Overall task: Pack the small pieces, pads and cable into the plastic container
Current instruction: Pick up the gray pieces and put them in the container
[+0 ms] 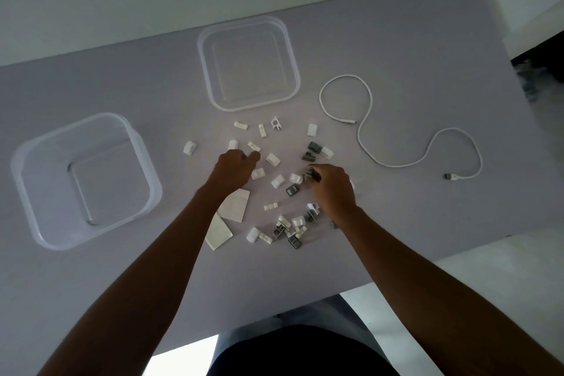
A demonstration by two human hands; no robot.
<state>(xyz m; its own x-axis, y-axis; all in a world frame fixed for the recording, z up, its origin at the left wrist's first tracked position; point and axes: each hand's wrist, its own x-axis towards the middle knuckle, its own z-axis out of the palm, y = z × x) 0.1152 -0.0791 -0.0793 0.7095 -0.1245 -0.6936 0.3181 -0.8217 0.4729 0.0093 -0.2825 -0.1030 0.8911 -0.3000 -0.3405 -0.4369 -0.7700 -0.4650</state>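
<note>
The right hand (331,185) pinches a grey piece (310,174) in closed fingers; the left hand (233,166) is curled, its contents unclear. The container (21,174) sits empty at left. Gathering several small pieces (287,227) before crossing would likely save trips.

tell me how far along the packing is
Nothing is packed yet: the deep clear container on the left looks empty. In hand: the right hand pinches a small grey clip; the left hand is closed among the scattered pieces. Left: the loose white and grey clips, the white pads and the white cable.
</note>
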